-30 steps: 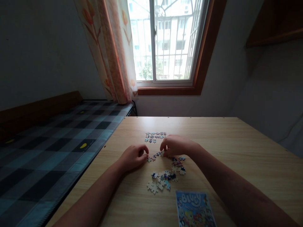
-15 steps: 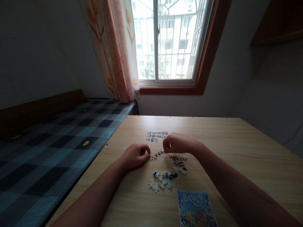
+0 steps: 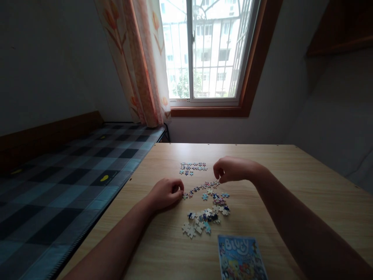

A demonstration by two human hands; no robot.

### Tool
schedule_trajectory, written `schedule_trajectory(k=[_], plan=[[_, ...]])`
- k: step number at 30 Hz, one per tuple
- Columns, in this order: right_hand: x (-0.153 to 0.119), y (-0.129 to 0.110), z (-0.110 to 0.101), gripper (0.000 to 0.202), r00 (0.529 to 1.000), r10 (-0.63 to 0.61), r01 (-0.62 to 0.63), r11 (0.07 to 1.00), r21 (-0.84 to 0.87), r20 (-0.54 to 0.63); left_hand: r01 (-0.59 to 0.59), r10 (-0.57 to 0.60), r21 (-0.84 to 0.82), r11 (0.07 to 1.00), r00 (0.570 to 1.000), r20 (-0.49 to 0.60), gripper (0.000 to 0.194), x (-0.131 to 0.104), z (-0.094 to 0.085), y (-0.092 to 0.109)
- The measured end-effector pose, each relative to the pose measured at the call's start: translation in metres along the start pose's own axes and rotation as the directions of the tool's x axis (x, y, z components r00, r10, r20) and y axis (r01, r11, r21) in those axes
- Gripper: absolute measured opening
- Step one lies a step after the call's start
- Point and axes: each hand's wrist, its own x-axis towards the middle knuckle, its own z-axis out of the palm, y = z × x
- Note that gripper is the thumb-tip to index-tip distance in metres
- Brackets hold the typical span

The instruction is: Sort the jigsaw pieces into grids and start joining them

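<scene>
A slanting line of small jigsaw puzzle pieces (image 3: 201, 187) runs across the table between my hands. My left hand (image 3: 167, 192) rests on the tabletop at the line's near left end, thumb and forefinger pinched on the end puzzle piece (image 3: 185, 196). At the far right end, my right hand (image 3: 233, 170) is curled with its fingertips pinched on a puzzle piece there, mostly hidden by the fingers. Beyond the line, several neat rows of puzzle pieces (image 3: 192, 167) lie flat. Closer to me is a loose heap of mixed pieces (image 3: 204, 217), some with their pale backs up.
A blue box or booklet marked "Bluey" (image 3: 241, 256) lies at the table's near side. The wooden table (image 3: 291, 186) reaches toward a wall with a barred window (image 3: 215, 58) and a flowered curtain (image 3: 142, 70). To the left is a bed with a checked cover (image 3: 72, 175).
My right hand has moved right and slightly away along the line, uncovering more of its pieces and a blue piece beside the heap. My left hand has stayed nearly still.
</scene>
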Motion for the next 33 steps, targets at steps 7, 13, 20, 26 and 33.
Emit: schedule_trajectory(k=[7,13,20,26,33], plan=[[0.0,0.001,0.002,0.014,0.999,0.034,-0.038,0.993,-0.109,-0.036,-0.108,0.127,0.13,0.986,0.98,-0.153,0.017,-0.002,0.002,0.003],[0.0,-0.006,0.001,0.021,0.973,-0.119,0.093,0.986,-0.138,-0.198,-0.175,0.321,0.335,0.926,0.83,-0.456,0.033,-0.003,-0.001,0.009],[-0.006,-0.011,-0.002,0.019,0.99,-0.073,0.058,0.99,-0.125,-0.118,-0.163,0.327,0.379,0.911,0.845,-0.423,0.031,-0.002,0.002,0.004],[-0.002,-0.012,0.005,0.013,0.994,0.059,-0.049,0.992,-0.117,0.089,-0.154,0.285,0.355,0.922,0.892,-0.352,0.029,-0.003,0.002,0.007],[0.011,-0.023,0.022,0.029,0.983,0.112,-0.081,0.976,-0.204,0.147,-0.146,0.264,0.339,0.929,0.904,-0.335,0.028,-0.002,0.003,0.004]])
